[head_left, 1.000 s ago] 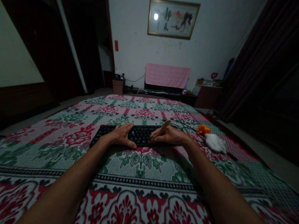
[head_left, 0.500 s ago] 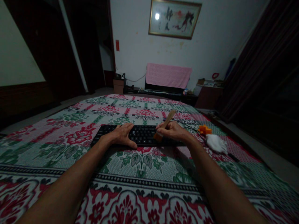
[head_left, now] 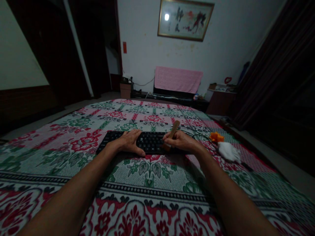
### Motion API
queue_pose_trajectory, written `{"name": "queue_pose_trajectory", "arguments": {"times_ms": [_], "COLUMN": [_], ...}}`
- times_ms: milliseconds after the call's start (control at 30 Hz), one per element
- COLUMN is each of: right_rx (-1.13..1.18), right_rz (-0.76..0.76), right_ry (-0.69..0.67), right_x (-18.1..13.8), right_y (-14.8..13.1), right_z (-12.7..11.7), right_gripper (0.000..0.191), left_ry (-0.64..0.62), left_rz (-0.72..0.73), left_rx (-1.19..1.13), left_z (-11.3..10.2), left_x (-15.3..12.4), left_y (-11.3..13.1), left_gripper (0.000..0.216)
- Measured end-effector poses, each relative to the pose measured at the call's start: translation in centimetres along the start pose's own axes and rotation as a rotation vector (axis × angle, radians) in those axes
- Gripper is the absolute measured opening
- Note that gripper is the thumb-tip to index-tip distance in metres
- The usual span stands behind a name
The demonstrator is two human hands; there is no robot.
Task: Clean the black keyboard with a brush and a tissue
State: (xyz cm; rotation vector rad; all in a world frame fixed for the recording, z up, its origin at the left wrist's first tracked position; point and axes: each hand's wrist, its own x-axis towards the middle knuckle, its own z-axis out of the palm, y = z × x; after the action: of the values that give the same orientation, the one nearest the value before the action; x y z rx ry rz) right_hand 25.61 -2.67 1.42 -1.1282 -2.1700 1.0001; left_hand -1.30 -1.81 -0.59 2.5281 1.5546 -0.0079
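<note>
A black keyboard (head_left: 152,143) lies across a flowered bedspread (head_left: 147,178) in front of me. On its left part rests my left hand (head_left: 131,142), flat with the thumb spread along the near edge. My right hand (head_left: 180,140) is closed round the wooden handle of a flat brush (head_left: 174,128). The brush's brown bristles point down at the keys on the right half, and the handle leans up and away. My right hand and wrist hide the keyboard's right end.
Right of the keyboard lie an orange object (head_left: 216,137), a bunched white cloth (head_left: 228,151) and a small dark item (head_left: 246,166). A black cable (head_left: 205,137) curls behind my right hand. Beyond the bed's far edge, a pink cloth (head_left: 178,79) covers a screen.
The brush in my right hand has shifted slightly left, its handle now tilted more upright and a little lower. My left hand stays in place on the keyboard.
</note>
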Motion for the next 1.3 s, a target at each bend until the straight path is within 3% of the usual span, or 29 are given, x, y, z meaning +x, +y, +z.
{"name": "queue_pose_trajectory", "arguments": {"times_ms": [167,367,533,733,933,1133,1300], "right_rx": [0.141,0.151,0.161,0.119,0.138,0.064,-0.073], "right_rz": [0.045,0.078,0.083,0.167,0.134,0.093,0.118], "right_ry": [-0.008,-0.134,-0.024,-0.164,-0.017,-0.088,-0.065], "right_x": [-0.4,-0.9,-1.1,-1.2,-1.2,-0.9,-0.8], "right_y": [-0.4,-0.6,-0.8,-0.7,-0.3,-0.2,0.2], "right_z": [-0.4,-0.8,-1.5,-1.5,-2.2,-1.2,-1.5], "right_gripper": [0.029,0.026,0.027,0.021,0.022,0.023,0.020], "left_ry": [-0.015,-0.003,-0.004,0.000,0.002,0.008,0.017], "left_rz": [-0.007,-0.010,0.000,0.004,-0.001,0.007,0.011], "left_rx": [-0.006,-0.001,0.004,0.007,0.001,0.007,-0.006], "left_z": [0.0,0.2,0.1,0.2,0.3,0.3,0.4], "left_x": [0.0,0.1,-0.1,0.1,0.2,0.1,0.2], "left_y": [0.0,-0.2,-0.1,-0.2,-0.3,-0.3,-0.4], "left_gripper": [0.117,0.117,0.117,0.117,0.118,0.117,0.114]}}
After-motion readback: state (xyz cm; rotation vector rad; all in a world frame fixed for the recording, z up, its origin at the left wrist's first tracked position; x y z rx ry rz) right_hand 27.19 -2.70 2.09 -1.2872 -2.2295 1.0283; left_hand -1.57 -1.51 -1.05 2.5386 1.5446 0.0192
